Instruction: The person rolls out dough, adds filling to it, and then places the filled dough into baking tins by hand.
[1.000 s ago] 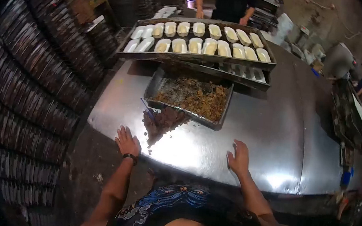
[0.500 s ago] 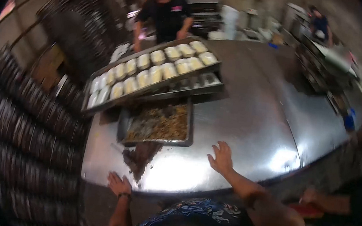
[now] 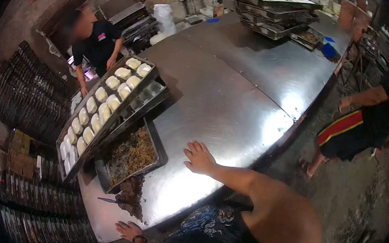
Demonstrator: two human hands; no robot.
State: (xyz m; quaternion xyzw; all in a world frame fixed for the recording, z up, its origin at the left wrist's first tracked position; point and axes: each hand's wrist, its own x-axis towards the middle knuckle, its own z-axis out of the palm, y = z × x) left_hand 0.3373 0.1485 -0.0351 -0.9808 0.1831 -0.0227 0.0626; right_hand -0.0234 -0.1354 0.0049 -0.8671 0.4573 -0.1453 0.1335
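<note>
My left hand [image 3: 129, 231] lies on the near edge of the metal table [image 3: 197, 98], fingers stretched out and holding nothing. Further right, my right hand [image 3: 199, 157] rests on the tabletop with its fingers spread, also holding nothing. Between and beyond them is a metal pan [image 3: 161, 155] of brown and yellowish crumbly filling [image 3: 131, 157]. A dark brown paste-like heap [image 3: 130, 195] lies on the table by the pan's near edge, next to a thin dark-bladed tool [image 3: 108, 200]. Above the pan, a tray [image 3: 115, 108] bears rows of pale dough pieces [image 3: 104, 111] and sits atop another tray.
A person in a black shirt [image 3: 96, 40] stands behind the dough tray. Another person [image 3: 380, 112] is at the right, beside the table. Stacked trays [image 3: 276, 16] stand at the far end, and racks of dark trays [image 3: 32, 85] line the left.
My view has swung to the right, bringing the person at the right and the far tray stack further into sight. Both hands stay on the table, outstretched.
</note>
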